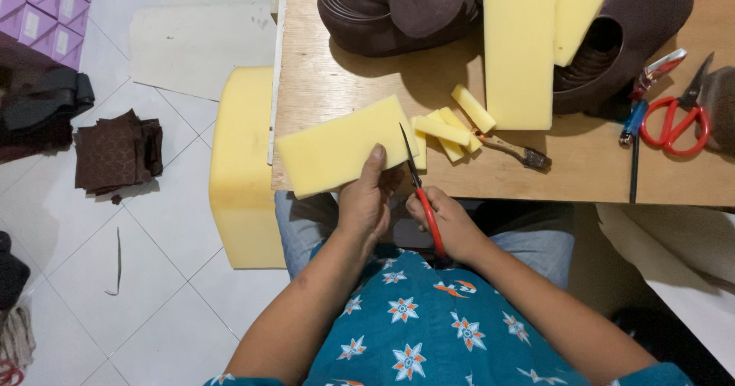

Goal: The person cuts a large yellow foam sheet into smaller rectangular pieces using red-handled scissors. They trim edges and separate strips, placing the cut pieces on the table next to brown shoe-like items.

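foam sheet (341, 145), yellow, flat rectangle: lies over the near left corner of the plywood table (337, 72), left end hanging past the table's edge. left hand (366, 199): closed on the sheet's near edge, thumb on top. red-handled scissors (419, 187): in the right hand (450, 222), which is wrapped round the handles just off the table's near edge; blades point up at the sheet's right end, how far apart cannot be told. left of the table, on the floor: folded brown cloth pieces (117, 153); thick yellow foam block (243, 164) against the table's side. on the table, right of the sheet: cut foam strips (450, 125); small brush (514, 150); long foam slabs (521, 45); brown strap rolls (398, 7); second red scissors (677, 114) near the far right edge.
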